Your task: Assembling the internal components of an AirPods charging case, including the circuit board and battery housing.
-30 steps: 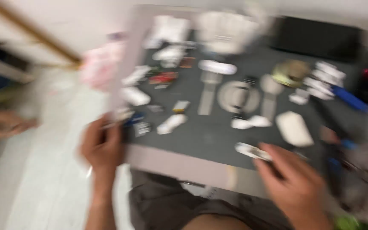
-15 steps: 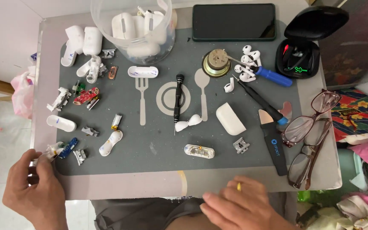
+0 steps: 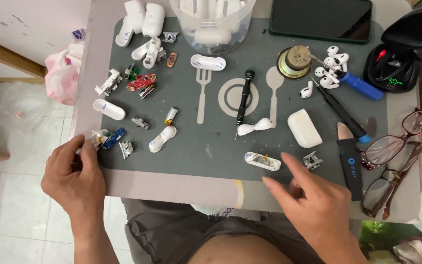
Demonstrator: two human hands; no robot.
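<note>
- Head view: the right hand (image 3: 318,210) rests at the near edge of the grey mat (image 3: 196,156), its fingers a little apart and holding nothing; the forefinger reaches up and to the left.
- Just to the left of that fingertip lies a small open earbud shell (image 3: 262,161). Its long axis runs left to right, a little lower at the right end, and its inner parts face up.
- Just beyond the same fingertip sits a small metal clip (image 3: 312,160), apart from it.
- The left hand (image 3: 74,178) is at the left near corner of the mat, with the fingers curled together. Their tips are at a small white and yellow part (image 3: 98,137); whether they pinch it or only touch it, I cannot tell.
- Right of these fingers lie a blue part (image 3: 113,138) and a grey metal piece (image 3: 126,148), close together.
- Further from the fingers, near the middle of the mat, a black screwdriver (image 3: 244,97) lies almost upright in the picture, tip toward the person.
- A white case (image 3: 304,128) lies beyond the right hand.
- The plastic tub (image 3: 212,19) and the dark phone (image 3: 321,19) at the far side are cut off by the top edge.
- The glasses (image 3: 396,146) lie right of the right hand, at the table edge.
- Between the two hands the near strip of the mat is bare, so here is the widest free room.
</note>
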